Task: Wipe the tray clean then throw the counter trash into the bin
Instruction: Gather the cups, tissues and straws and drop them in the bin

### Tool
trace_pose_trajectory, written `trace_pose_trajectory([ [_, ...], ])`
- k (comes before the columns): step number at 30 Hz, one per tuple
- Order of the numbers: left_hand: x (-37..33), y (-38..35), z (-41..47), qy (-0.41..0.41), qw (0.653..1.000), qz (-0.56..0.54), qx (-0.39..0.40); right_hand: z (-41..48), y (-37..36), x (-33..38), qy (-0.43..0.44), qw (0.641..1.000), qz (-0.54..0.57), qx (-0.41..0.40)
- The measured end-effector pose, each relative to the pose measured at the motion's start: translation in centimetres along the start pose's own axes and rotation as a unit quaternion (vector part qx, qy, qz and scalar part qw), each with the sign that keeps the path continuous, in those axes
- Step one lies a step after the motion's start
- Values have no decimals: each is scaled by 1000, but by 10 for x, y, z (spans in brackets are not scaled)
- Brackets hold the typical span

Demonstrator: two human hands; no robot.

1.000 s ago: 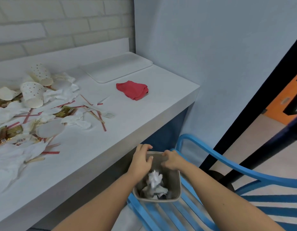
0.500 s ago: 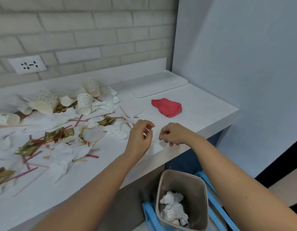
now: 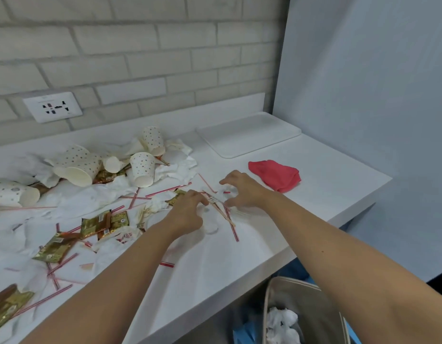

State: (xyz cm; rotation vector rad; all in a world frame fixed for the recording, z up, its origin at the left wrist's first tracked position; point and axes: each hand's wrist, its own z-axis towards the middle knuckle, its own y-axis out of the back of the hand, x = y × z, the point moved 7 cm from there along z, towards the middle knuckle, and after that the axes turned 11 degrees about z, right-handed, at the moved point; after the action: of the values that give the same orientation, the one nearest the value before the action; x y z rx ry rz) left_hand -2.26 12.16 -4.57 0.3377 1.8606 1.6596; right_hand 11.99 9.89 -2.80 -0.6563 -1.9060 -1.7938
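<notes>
A white tray (image 3: pixel 249 135) lies bare at the back right of the white counter (image 3: pixel 239 259), with a red cloth (image 3: pixel 277 177) crumpled just in front of it. Litter covers the counter's left and middle: dotted paper cups (image 3: pixel 143 170), tissues (image 3: pixel 180 165), gold wrappers (image 3: pixel 95 223) and red-striped straws (image 3: pixel 232 228). My left hand (image 3: pixel 187 211) rests on the litter, its fingertips at a wooden fork (image 3: pixel 218 207); whether it grips the fork is hidden. My right hand (image 3: pixel 242 189) hovers spread over the straws, holding nothing. The grey bin (image 3: pixel 311 301) stands below the counter edge.
Crumpled tissues (image 3: pixel 282 324) lie inside the bin. A blue chair (image 3: pixel 244 332) part shows beside it. A wall socket (image 3: pixel 52 106) sits on the brick wall behind the counter. A pale blue wall closes off the right side.
Both hands rose from the bin rim to the counter and reached forward into the straws and fork. My view lifted from the bin to the counter.
</notes>
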Motion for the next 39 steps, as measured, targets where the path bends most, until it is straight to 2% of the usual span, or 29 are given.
trace_pose_trajectory([
  [3,4,-10,5,-26,998,33,45,15,-11,-3,-30,996,-74,49],
  [6,6,-11,8,-39,998,32,37,24,-17,-9,-59,986,-109,108],
  [9,7,-9,9,-45,998,29,26,29,-18,-9,-70,981,-124,130],
  [14,13,-2,11,-43,999,13,-5,29,-10,0,-43,989,-108,96],
  [19,17,23,13,-24,992,-73,-101,23,-12,-2,-9,995,-77,64],
  [23,16,34,17,-22,984,-96,-148,20,-9,-1,3,998,-54,42],
  [30,7,22,20,-19,990,-109,-82,12,0,-7,-5,999,-36,6],
  [39,-4,16,17,-23,994,-90,-54,-2,13,-20,-77,994,68,-40],
])
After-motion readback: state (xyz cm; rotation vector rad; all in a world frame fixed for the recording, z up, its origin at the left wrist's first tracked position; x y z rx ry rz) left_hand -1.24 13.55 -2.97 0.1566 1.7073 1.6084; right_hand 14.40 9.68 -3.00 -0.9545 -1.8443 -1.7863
